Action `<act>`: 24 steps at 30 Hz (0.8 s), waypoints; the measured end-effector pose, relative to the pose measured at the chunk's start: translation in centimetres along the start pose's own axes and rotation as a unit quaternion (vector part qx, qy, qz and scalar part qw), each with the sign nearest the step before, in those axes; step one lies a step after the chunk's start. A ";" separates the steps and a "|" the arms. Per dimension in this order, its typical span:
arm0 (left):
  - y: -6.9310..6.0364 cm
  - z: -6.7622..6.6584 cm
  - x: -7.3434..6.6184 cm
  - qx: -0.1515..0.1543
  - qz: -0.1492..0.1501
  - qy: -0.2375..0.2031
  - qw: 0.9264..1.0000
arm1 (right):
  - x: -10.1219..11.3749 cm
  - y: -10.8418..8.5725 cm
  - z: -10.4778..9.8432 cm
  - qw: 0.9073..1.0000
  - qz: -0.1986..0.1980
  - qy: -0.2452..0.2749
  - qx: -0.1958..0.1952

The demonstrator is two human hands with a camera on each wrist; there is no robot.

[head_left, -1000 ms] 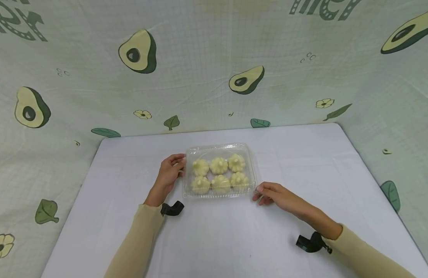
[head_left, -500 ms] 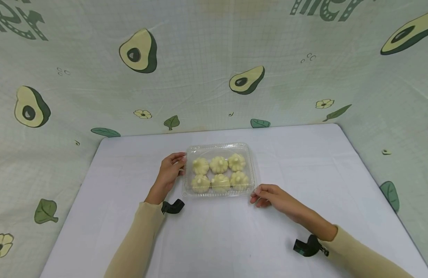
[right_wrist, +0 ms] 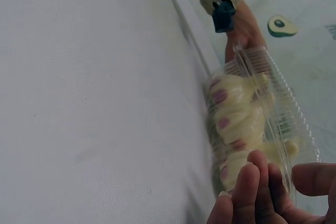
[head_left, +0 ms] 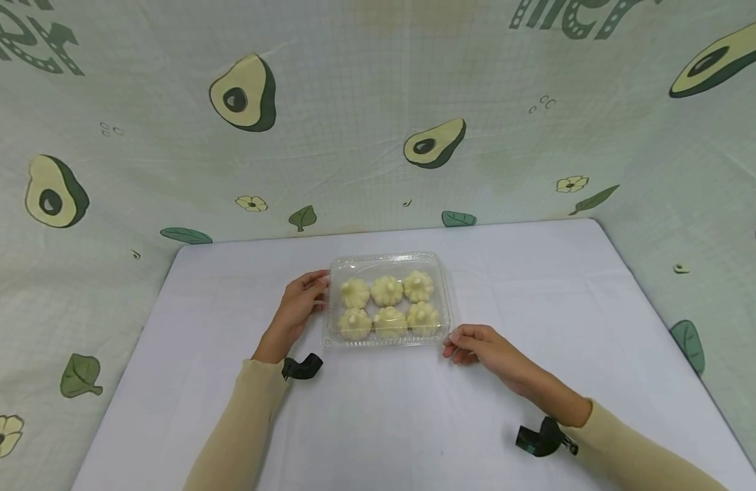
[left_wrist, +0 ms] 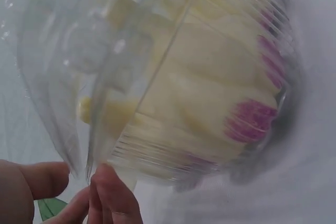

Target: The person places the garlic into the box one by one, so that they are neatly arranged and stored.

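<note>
A clear plastic clamshell box [head_left: 387, 341] lies closed over several pale garlic bulbs [head_left: 387, 291], set in two rows. Purple patches show low on the bulbs [left_wrist: 252, 121] in the left wrist view. At the box's left side, my left hand [head_left: 297, 303] pinches the rim between thumb and fingers; the lid and base edges look slightly apart there. My right hand [head_left: 485, 349] is at the near right corner, its thumb and fingertips [right_wrist: 245, 182] on either side of the rim, pinching it. Contact at that corner is partly hidden by the fingers.
A white cloth covers the table [head_left: 366, 423]. Behind it and at both sides hangs a pale curtain [head_left: 353, 136] printed with avocados and leaves. Black camera mounts [head_left: 544, 438] are strapped at both wrists.
My right hand has shifted slightly left and down along the box's near right corner. The left hand, the box and the bulbs have hardly moved.
</note>
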State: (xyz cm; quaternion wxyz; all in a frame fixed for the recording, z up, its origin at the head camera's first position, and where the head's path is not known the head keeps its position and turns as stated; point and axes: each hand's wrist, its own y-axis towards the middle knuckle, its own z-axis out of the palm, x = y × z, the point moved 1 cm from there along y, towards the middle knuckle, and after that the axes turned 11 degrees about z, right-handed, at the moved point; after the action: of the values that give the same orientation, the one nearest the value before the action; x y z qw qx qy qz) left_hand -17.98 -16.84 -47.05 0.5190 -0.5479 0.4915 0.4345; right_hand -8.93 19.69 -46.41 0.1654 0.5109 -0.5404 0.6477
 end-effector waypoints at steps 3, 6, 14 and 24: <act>-0.6 -0.3 0.1 0.013 -0.005 0.011 1.000 | 0.0 -0.1 0.0 1.000 0.001 0.004 -0.001; -1.5 -0.6 0.2 0.034 -0.013 0.018 0.999 | 0.0 -0.1 0.0 1.000 0.003 0.009 0.000; -4.2 -1.7 0.8 0.107 -0.031 0.023 0.993 | 0.2 -0.3 0.2 0.999 -0.004 0.032 0.008; -6.3 -2.5 1.3 0.179 -0.034 0.010 0.983 | 0.0 -0.2 0.3 0.999 0.003 0.038 0.001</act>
State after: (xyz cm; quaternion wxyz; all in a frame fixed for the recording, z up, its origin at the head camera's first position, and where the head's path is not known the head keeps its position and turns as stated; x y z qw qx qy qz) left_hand -11.64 -19.55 -47.20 0.6181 -0.4668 0.5476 0.3165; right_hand -8.65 19.48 -46.37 0.1831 0.4844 -0.5348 0.6677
